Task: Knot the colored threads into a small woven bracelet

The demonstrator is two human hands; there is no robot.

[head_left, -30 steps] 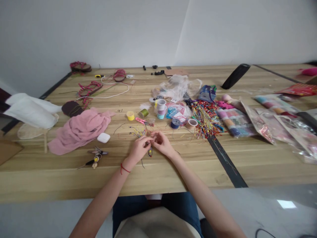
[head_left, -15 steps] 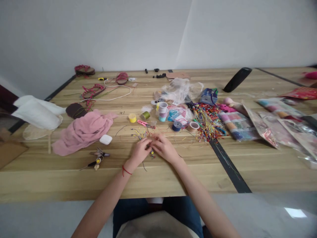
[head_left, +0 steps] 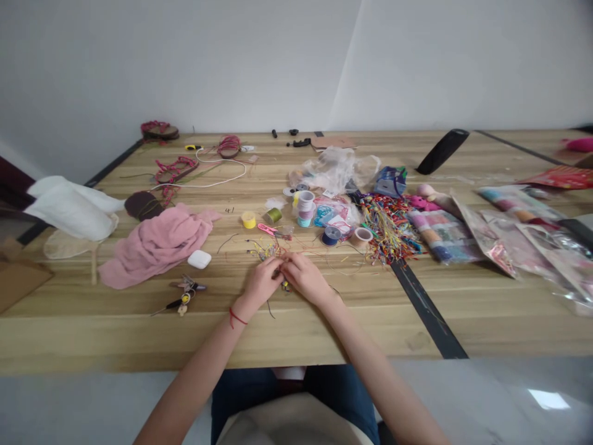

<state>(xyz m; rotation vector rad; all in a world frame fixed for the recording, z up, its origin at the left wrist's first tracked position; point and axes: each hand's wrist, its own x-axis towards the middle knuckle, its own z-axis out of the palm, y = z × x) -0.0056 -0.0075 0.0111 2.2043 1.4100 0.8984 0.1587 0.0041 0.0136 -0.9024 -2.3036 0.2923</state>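
My left hand point(head_left: 263, 283) and my right hand point(head_left: 303, 277) meet over the table, fingertips pinched together. Between them is a small knotted cord piece point(head_left: 285, 286) with dark and yellow parts, mostly hidden by my fingers. A thin dark cord end point(head_left: 270, 310) trails from it toward me. Just beyond my fingers lies a little heap of yellow and dark threads point(head_left: 263, 250). Pink thread snips point(head_left: 267, 229), a yellow spool point(head_left: 249, 219) and an olive green spool point(head_left: 273, 215) stand behind that heap.
Right of my hands are a navy spool point(head_left: 331, 236), a beige spool point(head_left: 361, 236) and a large pile of coloured cords point(head_left: 391, 228). On the left lie a pink cloth point(head_left: 160, 247), a white case point(head_left: 199, 259) and keys point(head_left: 186, 295). A black upright object point(head_left: 442, 151) stands at the back right.
My right-hand fingers have shifted slightly, and less of the small cord piece shows below them. The view has moved very slightly. Other things lie as before.
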